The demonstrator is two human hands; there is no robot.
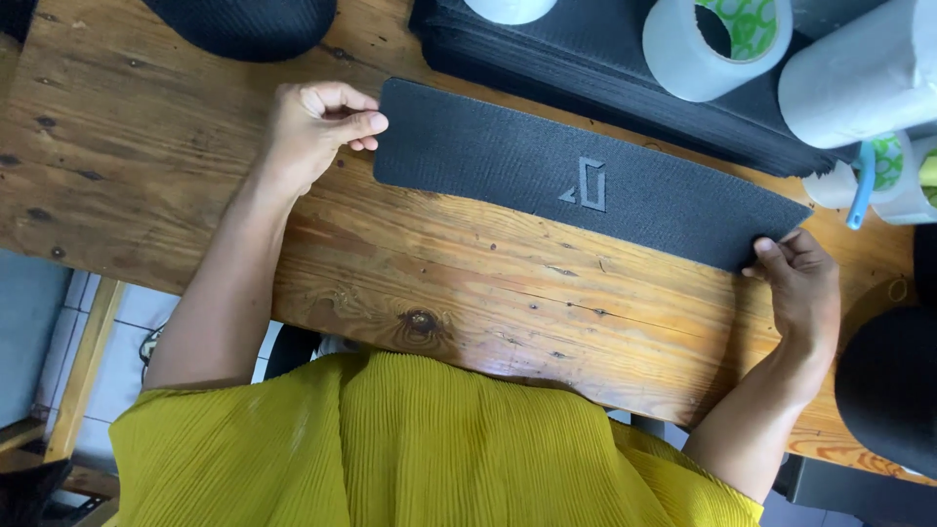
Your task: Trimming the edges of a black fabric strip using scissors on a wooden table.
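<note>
The black grit sheet (586, 185) is laid flat on the worktop (439, 283), just before the stack of black sheets (605, 68). Its ends are pinched closed by the left hand (317, 127) and right hand (805, 283). Positioning appears in hand; an even, two-handed hold is called for next

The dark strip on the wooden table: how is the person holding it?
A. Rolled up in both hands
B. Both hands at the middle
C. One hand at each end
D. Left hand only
C: the left hand and right hand each pinch one end of the flat dark strip.
</note>
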